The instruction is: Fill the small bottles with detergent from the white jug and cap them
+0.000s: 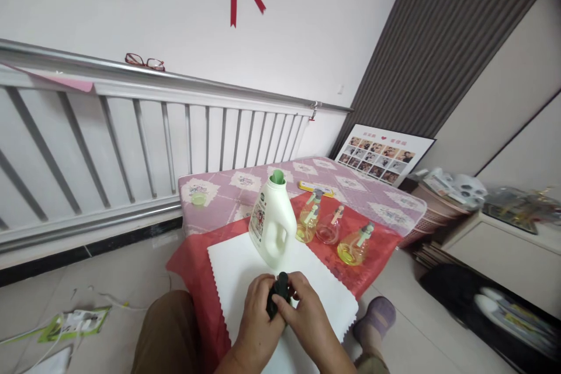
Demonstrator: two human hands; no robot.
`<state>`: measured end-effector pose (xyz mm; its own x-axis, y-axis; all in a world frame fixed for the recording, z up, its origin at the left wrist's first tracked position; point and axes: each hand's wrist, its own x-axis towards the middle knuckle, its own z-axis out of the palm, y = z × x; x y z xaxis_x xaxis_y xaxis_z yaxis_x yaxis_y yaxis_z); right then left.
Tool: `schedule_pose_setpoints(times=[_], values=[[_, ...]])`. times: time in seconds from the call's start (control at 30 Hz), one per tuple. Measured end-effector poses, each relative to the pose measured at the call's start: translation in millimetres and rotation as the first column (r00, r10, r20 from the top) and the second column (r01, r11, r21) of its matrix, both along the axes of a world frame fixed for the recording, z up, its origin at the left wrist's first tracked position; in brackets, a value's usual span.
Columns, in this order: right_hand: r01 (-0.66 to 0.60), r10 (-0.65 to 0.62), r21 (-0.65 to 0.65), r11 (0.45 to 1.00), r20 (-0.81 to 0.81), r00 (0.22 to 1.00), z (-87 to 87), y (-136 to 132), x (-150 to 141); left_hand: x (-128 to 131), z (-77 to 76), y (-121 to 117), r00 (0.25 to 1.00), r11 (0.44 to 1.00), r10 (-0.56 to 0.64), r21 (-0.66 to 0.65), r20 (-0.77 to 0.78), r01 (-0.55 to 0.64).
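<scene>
- Left hand (258, 318): fingers curled around a small dark green cap (279, 294), gripping it from the 9 o'clock side.
- Right hand (307, 315): fingertips pinch the same cap from the 3 o'clock side; both hands meet over the white cloth (236, 272).
- Cap: held between the two hands, just above the cloth, at 6 o'clock from the white detergent bottle (272, 223).
- Detergent bottle: stands upright on the cloth, uncapped, green spout (277, 176) exposed at the top.
- Three small glass flasks (329, 229): grouped on the red cloth (193, 263) at 3 o'clock from the bottle, each holding yellowish or pink liquid.
- Yellow-edged flat item (312, 187): lies on the pink patterned tablecloth (245, 182) at 12 o'clock from the flasks.
</scene>
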<state>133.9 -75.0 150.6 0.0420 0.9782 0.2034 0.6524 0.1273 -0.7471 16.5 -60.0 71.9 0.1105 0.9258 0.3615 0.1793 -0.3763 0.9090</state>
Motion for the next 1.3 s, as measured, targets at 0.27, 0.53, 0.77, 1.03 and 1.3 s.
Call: schedule_pose_setpoints(times=[0.27, 0.53, 0.77, 1.03, 1.3], values=[[-0.006, -0.003, -0.054, 0.999, -0.168, 0.986, 1.3, 2, 9, 4, -6.7, -1, 0.998, 0.998, 0.056, -0.033, 0.038, -0.054], [-0.208, 0.197, -0.127, 0.970, -0.094, 0.976, 22.9, 5, 16, 2, -0.5, 0, 0.999, 0.996, 0.010, -0.091, 0.044, -0.006], [-0.297, 0.294, -0.155, 0.942, -0.048, 0.955, 35.1, 10, 18, 2, -0.9, 0, 0.998, 0.995, 0.040, -0.095, 0.055, -0.034], [-0.239, 0.239, -0.166, 0.957, -0.026, 0.971, 29.1, 10, 15, 7, -15.0, -3, 0.991, 0.990, 0.131, -0.066, 0.040, -0.128], [-0.132, 0.137, -0.116, 0.984, 0.036, 0.990, 13.4, 7, 11, 1, -10.0, 2, 0.985, 0.987, 0.133, 0.106, -0.107, -0.122]])
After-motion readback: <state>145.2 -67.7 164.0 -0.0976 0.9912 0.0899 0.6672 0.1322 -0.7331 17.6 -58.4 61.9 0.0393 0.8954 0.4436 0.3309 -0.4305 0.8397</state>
